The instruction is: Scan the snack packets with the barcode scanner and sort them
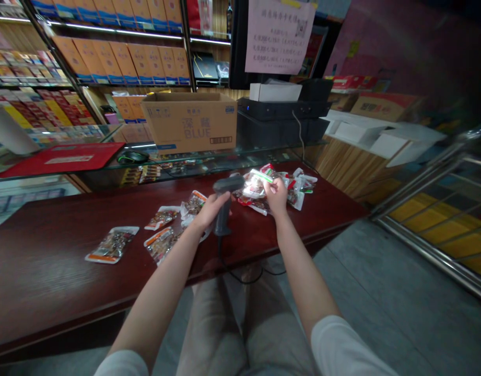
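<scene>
My left hand (211, 210) is wrapped round the handle of a dark grey barcode scanner (223, 208), whose head points right and throws a bright light. In that light is a clear snack packet (257, 184) with a green strip along its top. The fingers of my right hand (276, 194) pinch this packet by its edge. Beneath and beside it lies a pile of similar packets (298, 188), some with red edges. Left of the scanner, several orange-edged snack packets (160, 243) lie spread out, one packet (114, 244) farther off on its own.
The packets lie on a dark red wooden table (60, 245). Behind it stand a glass counter (185, 156), an open cardboard box (191, 125), a computer mouse (133, 156) and a red mat (63, 159). The scanner's cable (232, 275) hangs over the front edge. A metal rack (432, 224) stands right.
</scene>
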The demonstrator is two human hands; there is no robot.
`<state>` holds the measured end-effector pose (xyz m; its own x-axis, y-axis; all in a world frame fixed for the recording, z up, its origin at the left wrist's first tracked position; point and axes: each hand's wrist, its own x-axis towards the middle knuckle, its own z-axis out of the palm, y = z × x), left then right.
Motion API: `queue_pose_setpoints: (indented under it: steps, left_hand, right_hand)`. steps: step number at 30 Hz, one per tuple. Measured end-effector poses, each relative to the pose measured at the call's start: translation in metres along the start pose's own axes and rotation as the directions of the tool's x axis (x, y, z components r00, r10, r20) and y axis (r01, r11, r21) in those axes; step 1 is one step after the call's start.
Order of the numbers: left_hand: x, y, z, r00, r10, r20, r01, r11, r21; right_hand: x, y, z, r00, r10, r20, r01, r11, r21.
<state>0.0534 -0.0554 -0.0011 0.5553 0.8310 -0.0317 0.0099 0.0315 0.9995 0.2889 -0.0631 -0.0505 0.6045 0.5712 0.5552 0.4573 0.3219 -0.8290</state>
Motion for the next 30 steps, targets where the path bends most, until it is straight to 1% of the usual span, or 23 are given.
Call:
queue_pose_setpoints:
  steps: [3, 5, 8, 10, 12, 14, 18, 20, 22, 25, 27, 30]
  left_hand:
    - [-0.003, 0.001, -0.004, 1.000, 0.009, -0.007, -0.010, 1.000, -0.024]
    - [-0.007, 0.005, -0.009, 0.999, 0.023, -0.039, -0.024, 0.999, -0.038]
    - [-0.014, 0.012, -0.023, 0.994, 0.040, -0.102, -0.043, 0.999, -0.029]
    - [-0.020, 0.014, -0.036, 0.990, 0.035, -0.136, -0.039, 0.999, -0.026]
    - [-0.026, 0.013, -0.051, 0.983, 0.018, -0.181, -0.027, 0.999, -0.046]
    - [-0.033, 0.007, -0.064, 0.972, -0.005, -0.236, -0.013, 0.997, -0.077]
    - [-0.044, -0.006, -0.080, 0.944, -0.056, -0.325, 0.014, 0.991, -0.133]
    - [-0.047, -0.010, -0.083, 0.934, -0.073, -0.350, 0.017, 0.987, -0.161]
    - [-0.048, -0.011, -0.084, 0.933, -0.076, -0.352, 0.015, 0.985, -0.173]
    - [-0.049, -0.010, -0.084, 0.936, -0.087, -0.342, 0.032, 0.986, -0.161]
    - [-0.049, -0.008, -0.084, 0.936, -0.092, -0.341, 0.040, 0.987, -0.158]
    - [-0.051, -0.007, -0.083, 0.938, -0.086, -0.336, 0.029, 0.985, -0.171]
  right_hand:
    - [0.003, 0.002, -0.003, 0.997, -0.016, -0.076, 0.012, 0.998, -0.057]
    - [0.007, 0.003, -0.007, 0.987, -0.052, -0.153, 0.034, 0.993, -0.114]
    - [0.012, 0.004, -0.014, 0.960, -0.102, -0.262, 0.058, 0.984, -0.171]
    - [0.015, 0.006, -0.018, 0.948, -0.137, -0.288, 0.075, 0.973, -0.217]
    - [0.018, 0.008, -0.020, 0.949, -0.175, -0.263, 0.095, 0.952, -0.291]
    - [0.020, 0.010, -0.021, 0.958, -0.203, -0.203, 0.119, 0.925, -0.361]
    - [0.021, 0.013, -0.014, 0.974, -0.197, -0.108, 0.132, 0.892, -0.433]
    - [0.019, 0.013, -0.008, 0.984, -0.175, -0.041, 0.131, 0.856, -0.500]
    - [0.017, 0.011, -0.003, 0.988, -0.147, 0.042, 0.142, 0.782, -0.607]
    - [0.015, 0.007, 0.003, 0.989, -0.119, 0.089, 0.147, 0.670, -0.728]
    - [0.015, 0.005, 0.005, 0.987, -0.123, 0.104, 0.160, 0.648, -0.744]
    - [0.015, 0.004, 0.006, 0.974, -0.151, 0.170, 0.227, 0.662, -0.714]
